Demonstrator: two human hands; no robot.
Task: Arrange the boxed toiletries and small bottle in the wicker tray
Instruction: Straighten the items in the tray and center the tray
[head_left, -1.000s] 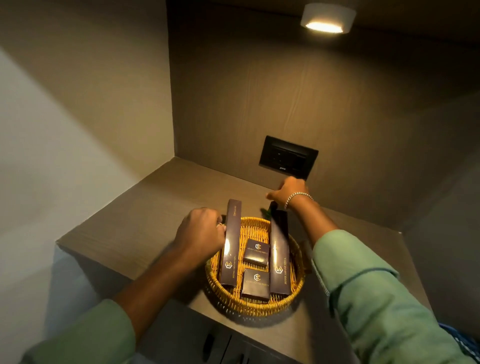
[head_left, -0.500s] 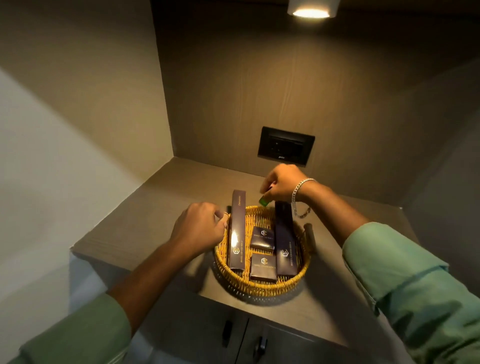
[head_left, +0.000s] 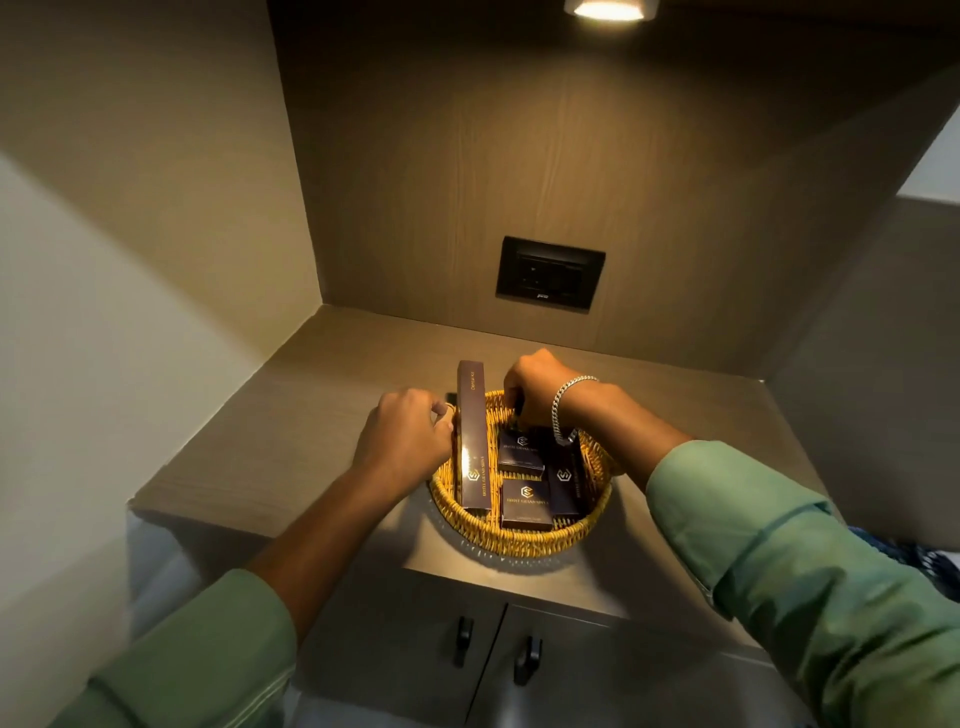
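Wicker tray: round, golden-yellow weave (head_left: 519, 538), sitting on the worktop (head_left: 322, 415) near its front edge, above 2 cabinet doors with dark handles (head_left: 462, 636).
Long box, left: dark brown with gold print (head_left: 471, 436), lying along the tray's left side, its far end poking out over the rim.
Long box, right: same dark colour (head_left: 563, 480), mostly covered by your right wrist; only its near half shows.
Small boxes: 2 of them between the long ones, 1 farther (head_left: 521, 454) and 1 nearer (head_left: 526, 504), each with a gold logo on top.
Small bottle: you cannot see it clearly; only a dark sliver shows under your right fingers at the tray's far rim.
Left hand: your left hand (head_left: 408, 436) is curled almost shut, knuckles up, fingertips against the left long box and the rim; whether it grips the box or only steadies it cannot be told.
Right hand: your right hand (head_left: 535, 387) is curled downward over the far rim, bracelet (head_left: 563, 410) on the wrist; whether it grips anything cannot be told.
Change from 0.5 s ago: your right hand has dropped from above the tray to the rim, and the green tip seen between its fingers is now hidden.
Unchanged: your left hand stays at the left long box.
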